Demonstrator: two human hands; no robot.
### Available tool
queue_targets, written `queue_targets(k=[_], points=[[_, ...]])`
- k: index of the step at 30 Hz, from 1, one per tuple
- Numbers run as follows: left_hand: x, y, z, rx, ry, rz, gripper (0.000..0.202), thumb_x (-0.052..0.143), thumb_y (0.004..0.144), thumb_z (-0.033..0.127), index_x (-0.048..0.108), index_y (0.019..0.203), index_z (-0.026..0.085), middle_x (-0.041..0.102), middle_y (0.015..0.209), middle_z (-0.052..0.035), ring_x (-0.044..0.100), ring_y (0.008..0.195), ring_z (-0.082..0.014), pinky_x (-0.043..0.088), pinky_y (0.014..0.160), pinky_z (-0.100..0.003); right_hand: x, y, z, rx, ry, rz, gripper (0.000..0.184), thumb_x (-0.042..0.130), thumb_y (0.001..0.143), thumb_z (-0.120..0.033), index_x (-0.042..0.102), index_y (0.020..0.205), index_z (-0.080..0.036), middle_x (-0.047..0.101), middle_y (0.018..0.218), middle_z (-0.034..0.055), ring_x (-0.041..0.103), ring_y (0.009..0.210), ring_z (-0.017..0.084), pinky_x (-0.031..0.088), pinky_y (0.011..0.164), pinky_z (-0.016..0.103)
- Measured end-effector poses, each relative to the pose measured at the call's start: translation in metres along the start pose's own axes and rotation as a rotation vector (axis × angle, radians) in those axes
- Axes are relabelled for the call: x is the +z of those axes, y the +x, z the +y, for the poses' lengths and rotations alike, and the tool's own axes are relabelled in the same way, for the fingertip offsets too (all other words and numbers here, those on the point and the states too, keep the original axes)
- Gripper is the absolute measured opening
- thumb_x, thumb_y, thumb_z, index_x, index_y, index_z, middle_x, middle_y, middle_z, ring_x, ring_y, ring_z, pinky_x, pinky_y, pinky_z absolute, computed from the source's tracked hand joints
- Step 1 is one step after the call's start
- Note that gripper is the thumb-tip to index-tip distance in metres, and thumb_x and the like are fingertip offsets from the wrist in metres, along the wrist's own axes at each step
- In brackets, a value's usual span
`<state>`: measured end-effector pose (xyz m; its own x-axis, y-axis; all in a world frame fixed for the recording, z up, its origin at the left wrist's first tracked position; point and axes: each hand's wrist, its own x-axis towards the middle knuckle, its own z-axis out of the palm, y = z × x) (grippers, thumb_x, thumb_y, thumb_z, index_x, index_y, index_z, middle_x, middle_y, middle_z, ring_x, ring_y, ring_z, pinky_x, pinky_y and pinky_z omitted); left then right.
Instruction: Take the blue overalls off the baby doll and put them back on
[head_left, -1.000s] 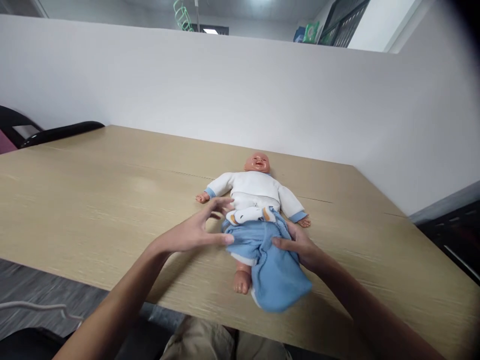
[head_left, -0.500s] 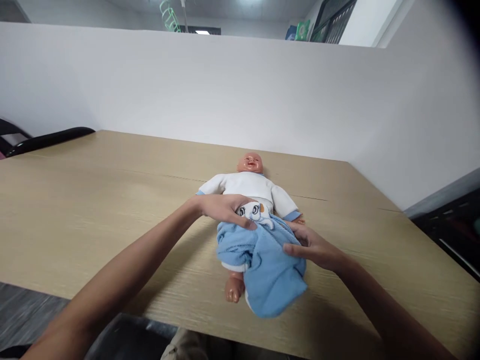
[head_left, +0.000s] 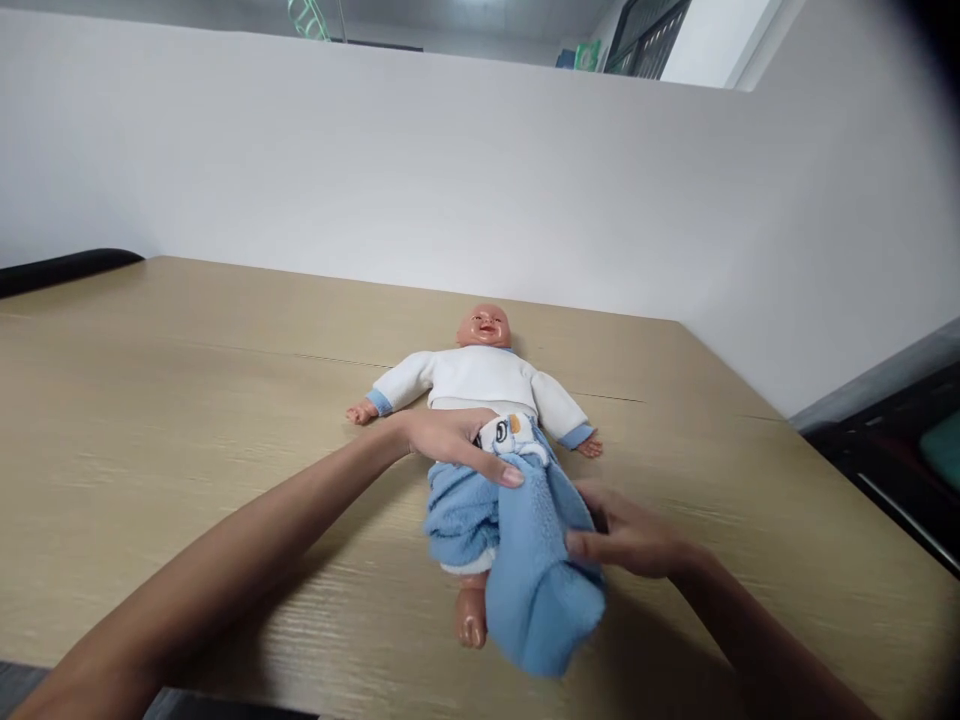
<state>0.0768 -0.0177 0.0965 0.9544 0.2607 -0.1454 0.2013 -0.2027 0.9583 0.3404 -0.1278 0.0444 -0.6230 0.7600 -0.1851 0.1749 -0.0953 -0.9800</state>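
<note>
A baby doll in a white top lies face up on the wooden table, head toward the far wall. Light blue fleece trousers with a small animal patch cover its lower body; one bare foot sticks out below them. My left hand grips the waistband at the doll's waist, thumb over the cloth. My right hand pinches the loose blue trouser leg on the doll's right-hand side.
A white partition wall runs along the table's far edge and right side. A black chair back shows at the far left. A dark surface lies beyond the table's right edge.
My left hand moved from beside the trousers onto the waistband and closed on it. My right hand slid down the blue trouser leg. The camera moved closer; one doll arm came back into sight.
</note>
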Motion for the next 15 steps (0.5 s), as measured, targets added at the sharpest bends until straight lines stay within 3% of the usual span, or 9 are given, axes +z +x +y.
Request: queue_targets(k=[2,3,7,9,12,15], points=[[0.000,0.000,-0.001,0.013,0.064,-0.012,0.031,0.070,0.095,0.049,0.080,0.101,0.021,0.082,0.105,-0.0029,0.075,0.102,-0.0274,0.062,0.096,-0.038,0.000,-0.005,0.000,0.056,-0.010,-0.041,0.051,0.083,0.079,-0.064,0.077,0.101,-0.019,0.071,0.092,0.0026,0.066,0.081,0.020,0.055,0.073,0.029],[0.000,0.001,-0.001,0.023,0.085,-0.029,0.031,0.068,0.097,0.048,0.080,0.103,0.021,0.082,0.107,-0.0024,0.075,0.103,-0.0268,0.062,0.096,-0.037,0.001,-0.006,0.002,0.056,0.011,0.006,0.049,0.084,0.078,-0.064,0.077,0.095,-0.018,0.070,0.087,0.0019,0.064,0.077,0.019,0.055,0.071,0.028],[0.003,0.001,0.004,0.023,0.044,-0.152,0.028,0.083,0.085,0.042,0.080,0.105,0.023,0.082,0.113,-0.0007,0.077,0.108,-0.0282,0.063,0.098,-0.036,0.005,-0.004,0.009,-0.037,0.216,0.389,0.052,0.085,0.073,-0.072,0.075,0.084,-0.022,0.069,0.077,0.0023,0.066,0.072,0.021,0.057,0.070,0.032],[0.005,0.002,0.005,0.008,-0.020,-0.200,0.026,0.089,0.079,0.038,0.082,0.098,0.022,0.083,0.110,-0.0021,0.078,0.105,-0.0305,0.064,0.098,-0.039,0.007,-0.001,0.010,-0.006,0.298,0.449,0.054,0.082,0.074,-0.076,0.078,0.094,-0.025,0.074,0.085,0.0054,0.071,0.082,0.026,0.059,0.076,0.037],[0.006,0.002,0.004,0.019,-0.080,-0.194,0.020,0.086,0.083,0.036,0.083,0.097,0.022,0.084,0.111,-0.0038,0.079,0.106,-0.0319,0.063,0.102,-0.043,0.010,-0.003,0.005,0.073,0.209,0.335,0.056,0.076,0.082,-0.076,0.079,0.111,-0.028,0.077,0.103,0.0085,0.073,0.101,0.030,0.060,0.087,0.042],[0.004,0.001,-0.001,0.071,-0.047,-0.110,0.023,0.078,0.091,0.037,0.082,0.105,0.020,0.082,0.115,-0.0041,0.076,0.113,-0.0311,0.061,0.106,-0.041,0.010,-0.012,-0.001,0.069,0.073,0.111,0.061,0.078,0.082,-0.072,0.075,0.126,-0.031,0.076,0.119,0.0088,0.069,0.118,0.035,0.057,0.099,0.046]])
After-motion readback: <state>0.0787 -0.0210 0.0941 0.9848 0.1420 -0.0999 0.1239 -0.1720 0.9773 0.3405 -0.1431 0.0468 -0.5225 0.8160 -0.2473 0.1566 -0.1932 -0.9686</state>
